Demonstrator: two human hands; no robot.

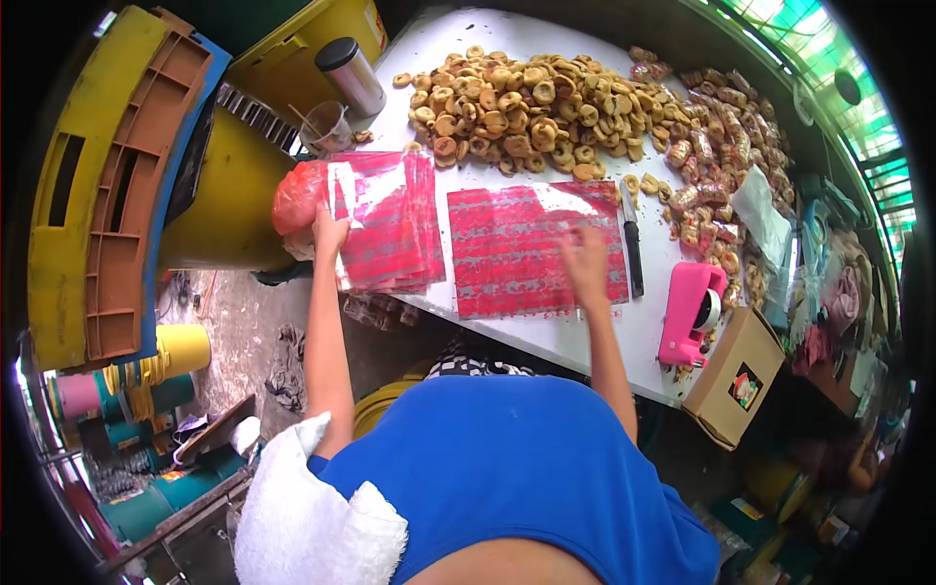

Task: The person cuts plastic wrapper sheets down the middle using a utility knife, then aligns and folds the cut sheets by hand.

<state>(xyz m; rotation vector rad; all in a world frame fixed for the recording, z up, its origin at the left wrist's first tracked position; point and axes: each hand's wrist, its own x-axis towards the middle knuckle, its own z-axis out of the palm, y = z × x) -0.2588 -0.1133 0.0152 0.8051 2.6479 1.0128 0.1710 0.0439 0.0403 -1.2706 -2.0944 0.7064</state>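
My left hand (330,232) is at the left edge of a stack of red-patterned clear plastic sheets (390,234), its fingers closed beside a crumpled red plastic bag (300,198). What those fingers grip is too small to make out. Over the right part of a separate red-patterned sheet (517,258) lying flat is my right hand (585,261), blurred, its fingers hard to read. A knife with a black handle (633,258) lies just right of that sheet. Ring-shaped brown pieces (531,107) are heaped behind both sheets.
Packed clear bags (726,136) pile up at the right. A pink tape dispenser (682,317) and a cardboard box (736,380) sit near the right front corner of the white table (546,336). A tumbler (351,76) and a plastic cup (327,127) stand back left.
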